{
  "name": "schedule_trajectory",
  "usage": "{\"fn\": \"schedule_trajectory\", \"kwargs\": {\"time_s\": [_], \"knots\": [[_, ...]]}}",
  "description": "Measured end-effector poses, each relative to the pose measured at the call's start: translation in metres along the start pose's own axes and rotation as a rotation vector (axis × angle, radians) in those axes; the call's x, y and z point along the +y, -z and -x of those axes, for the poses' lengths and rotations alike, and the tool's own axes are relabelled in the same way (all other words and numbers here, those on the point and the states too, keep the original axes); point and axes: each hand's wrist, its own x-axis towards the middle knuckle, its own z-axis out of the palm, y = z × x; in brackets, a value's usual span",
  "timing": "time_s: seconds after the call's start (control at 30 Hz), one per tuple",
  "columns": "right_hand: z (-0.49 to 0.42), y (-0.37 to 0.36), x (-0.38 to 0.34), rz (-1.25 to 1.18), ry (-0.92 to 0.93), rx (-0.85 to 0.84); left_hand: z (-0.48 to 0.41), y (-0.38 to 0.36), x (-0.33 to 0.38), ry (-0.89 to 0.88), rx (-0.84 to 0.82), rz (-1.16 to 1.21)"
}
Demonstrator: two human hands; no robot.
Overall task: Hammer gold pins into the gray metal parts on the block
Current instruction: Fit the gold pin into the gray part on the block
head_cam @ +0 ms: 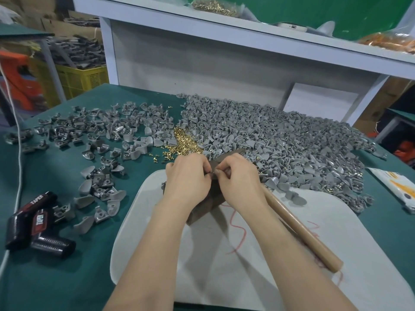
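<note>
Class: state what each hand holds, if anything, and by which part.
Left hand and right hand both pinch a small gray part over the block; its held spot is hidden.

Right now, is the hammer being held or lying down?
The hammer lies down, unheld: its wooden handle rests on the white mat, while the left hand and right hand pinch a small gray part on the block.

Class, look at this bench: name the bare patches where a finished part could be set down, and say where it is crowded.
Bare: the white board between the forearms and right of the hammer handle; the green mat nearer than the black tools. Crowded: the gray parts heap, the gold pins, the block under the left hand and right hand.
</note>
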Motion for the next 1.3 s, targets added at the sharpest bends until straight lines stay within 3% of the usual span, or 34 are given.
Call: {"fn": "schedule_trajectory", "kwargs": {"time_s": [0.27, 0.67, 0.77, 0.83, 0.97, 1.1, 1.2, 1.3], "knots": [[-0.008, 0.012, -0.01, 0.116, -0.012, -0.132, 0.0, 0.001, 0.0, -0.019, -0.003, -0.015], [-0.01, 0.014, -0.006, 0.111, 0.033, -0.164, 0.001, 0.004, 0.0, 0.008, -0.02, 0.006], [-0.007, 0.027, 0.012, -0.093, -0.065, -0.064, 0.002, 0.004, 0.0, 0.026, -0.019, 0.013], [-0.002, 0.038, 0.032, -0.026, -0.195, -0.019, 0.002, 0.002, 0.001, 0.029, -0.012, 0.016], [0.004, 0.039, 0.052, 0.311, -0.34, -0.315, 0.0, -0.001, 0.002, 0.029, 0.001, -0.003], [0.001, 0.04, 0.052, 0.193, -0.324, -0.257, 0.001, -0.001, 0.002, 0.021, 0.004, -0.03], [0.009, 0.05, 0.049, -0.054, -0.32, -0.198, 0.001, -0.002, 0.002, 0.022, 0.007, -0.038], [0.017, 0.063, 0.043, -0.088, -0.189, -0.187, 0.002, -0.001, 0.003, 0.029, 0.003, -0.032]]}}
